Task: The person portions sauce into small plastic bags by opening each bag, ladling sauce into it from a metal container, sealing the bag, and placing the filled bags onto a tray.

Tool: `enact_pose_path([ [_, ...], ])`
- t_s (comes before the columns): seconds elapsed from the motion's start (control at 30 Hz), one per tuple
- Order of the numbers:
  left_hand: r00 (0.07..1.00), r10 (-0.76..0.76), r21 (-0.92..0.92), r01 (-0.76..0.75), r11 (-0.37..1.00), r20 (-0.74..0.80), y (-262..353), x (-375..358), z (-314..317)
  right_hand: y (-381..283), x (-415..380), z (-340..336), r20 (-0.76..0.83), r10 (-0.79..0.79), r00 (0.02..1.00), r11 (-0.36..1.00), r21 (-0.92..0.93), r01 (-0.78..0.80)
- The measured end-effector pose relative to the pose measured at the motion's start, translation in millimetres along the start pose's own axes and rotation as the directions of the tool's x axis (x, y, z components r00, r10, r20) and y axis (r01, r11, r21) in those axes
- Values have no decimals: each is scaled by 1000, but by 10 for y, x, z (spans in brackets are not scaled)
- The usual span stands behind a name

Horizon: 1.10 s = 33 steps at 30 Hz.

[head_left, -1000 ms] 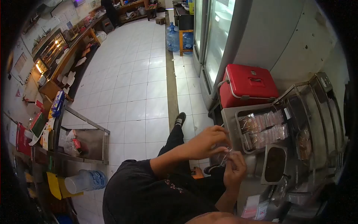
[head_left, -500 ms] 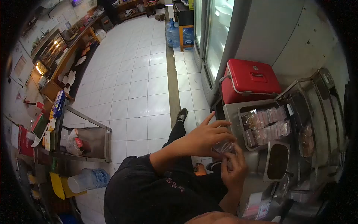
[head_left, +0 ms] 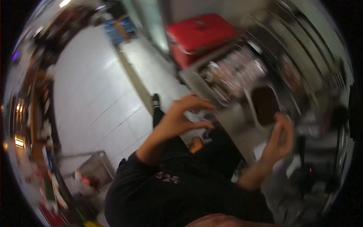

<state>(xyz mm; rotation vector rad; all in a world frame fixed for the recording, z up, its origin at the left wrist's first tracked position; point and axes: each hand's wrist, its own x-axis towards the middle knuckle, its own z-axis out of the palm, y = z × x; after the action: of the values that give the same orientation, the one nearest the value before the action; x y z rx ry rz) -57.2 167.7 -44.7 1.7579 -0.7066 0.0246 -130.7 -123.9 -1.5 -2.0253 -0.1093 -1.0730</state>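
My left hand is curved in a C around a small clear plastic bag, which is blurred and partly hidden by the fingers. It is in front of my body, left of the steel counter. My right hand is apart from it, over the counter, fingertips drawn together beside the rim of a metal container with dark contents. Blur hides whatever those fingertips may hold. Behind the container, a tray carries several filled clear packets.
A red cooler box stands beyond the tray, next to a glass-door fridge. Metal rack bars run along the right. White floor tiles stretch away on the left, with a low metal table nearer me.
My hands, together at the plastic bag before, are now apart. The right has gone to the metal container, while the left stays at the bag. The whole view has swung right and blurred.
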Motion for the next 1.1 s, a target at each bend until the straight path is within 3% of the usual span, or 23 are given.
enact_pose_path([
  [0.03,1000,-10,-43,9,999,-18,-12,20,66,61,117,-126,-193,143,971,988,-32,-152],
  [0.13,992,-122,-270,110,956,-25,-64,4,268,413,332,-602,-379,187,906,947,-174,-268],
  [0.17,981,-189,-411,156,898,-40,-49,-1,351,539,331,-674,-349,209,913,904,-287,-317],
  [0.2,985,-172,-418,153,895,-8,-22,-1,428,638,281,-736,-319,242,916,849,-387,-359],
  [0.23,961,-275,-541,240,806,16,20,18,509,720,232,-782,-343,238,909,841,-396,-370],
  [0.27,924,-379,-646,318,694,49,24,47,582,830,179,-786,-293,334,896,805,-406,-433],
  [0.3,909,-408,-633,369,680,92,-60,63,687,955,132,-785,-240,429,871,764,-417,-492],
  [0.33,910,-402,-630,373,681,103,-39,128,795,1083,93,-785,-253,430,867,760,-417,-499],
  [0.4,892,-406,-838,370,401,199,-9,303,1054,1363,33,-782,-204,531,823,735,-373,-566],
  [0.43,864,-426,-842,425,333,268,-67,383,1136,1447,30,-756,-197,605,771,726,-259,-637],
  [0.47,862,-426,-838,431,335,273,-114,478,1221,1482,30,-771,-202,609,767,723,-256,-641],
  [0.53,846,-461,-860,426,282,268,-194,706,1368,1500,128,-749,-59,636,770,757,-150,-636],
  [0.73,852,-452,-864,417,282,264,-333,1238,1598,1299,263,-728,46,672,739,740,6,-673],
  [0.77,854,-441,-863,423,278,276,-371,1281,1634,1257,267,-714,30,671,741,741,1,-671],
  [0.83,841,-397,-860,470,197,368,-521,1326,1654,1177,247,-681,77,536,841,844,-27,-536],
  [0.93,837,-398,-853,481,205,377,-507,1351,1654,924,218,-627,181,614,768,776,44,-630],
  [1.0,842,-378,-849,484,212,385,-456,1239,1648,876,131,-634,200,582,788,797,51,-602],
  [1.1,882,-350,-848,428,312,316,-414,1107,1609,660,45,-707,116,418,901,907,-107,-407],
])
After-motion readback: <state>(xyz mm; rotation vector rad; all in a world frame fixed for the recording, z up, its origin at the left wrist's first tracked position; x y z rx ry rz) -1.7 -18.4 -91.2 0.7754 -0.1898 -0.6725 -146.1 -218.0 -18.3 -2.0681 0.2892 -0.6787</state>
